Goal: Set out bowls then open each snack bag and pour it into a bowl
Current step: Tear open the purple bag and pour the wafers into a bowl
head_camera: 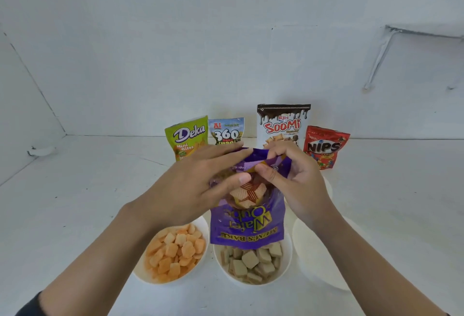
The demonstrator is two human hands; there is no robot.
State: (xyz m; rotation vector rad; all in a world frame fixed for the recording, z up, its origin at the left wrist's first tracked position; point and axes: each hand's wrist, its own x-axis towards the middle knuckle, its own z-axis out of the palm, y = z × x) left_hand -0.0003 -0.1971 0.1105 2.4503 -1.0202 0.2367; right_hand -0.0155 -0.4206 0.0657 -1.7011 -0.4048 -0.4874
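Observation:
A purple wafer cube bag [247,222] hangs upside down over the middle white bowl [286,265], which holds several beige wafer cubes [251,259]. My left hand [198,182] and my right hand [293,180] both pinch the bag's upturned bottom end, thumbs toward me. To the left, a white bowl [200,263] is full of orange puffed snacks [173,253]. At the right stands an empty white bowl [316,253], partly behind my right forearm.
Against the back wall stand a green Deka bag [184,137], a blue 360 bag [226,131], a white Soomi bag [282,123] and a red Nips bag [325,146]. Another white bowl rim [329,187] shows behind my right hand. The surface is a white tabletop [88,190].

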